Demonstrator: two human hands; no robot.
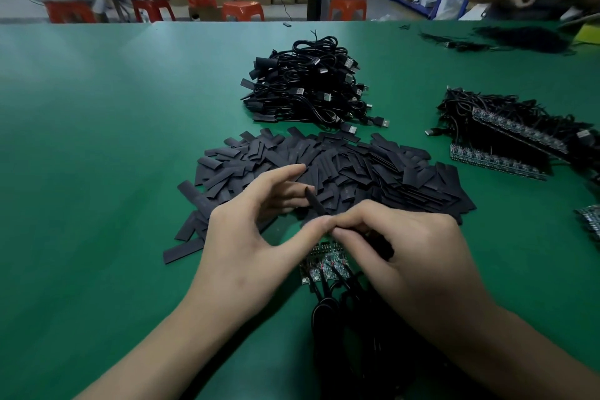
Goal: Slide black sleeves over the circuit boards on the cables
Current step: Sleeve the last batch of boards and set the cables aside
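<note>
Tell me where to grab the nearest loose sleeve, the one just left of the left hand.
Pinch the loose sleeve across its narrow width at its left end, coming from the left. It lies flat on the green mat, and that end sticks out free, while its right end runs toward the left hand.

No legible text or labels anywhere.

Table [97,140]: pile of sleeves [357,166] at centre, heap of cables [305,84] behind it, bundle of cables [506,130] to the right. Before the pile, left hand [246,237] and right hand [412,256] meet above circuit boards [324,265], one sleeve [315,201] upright between them.
</note>
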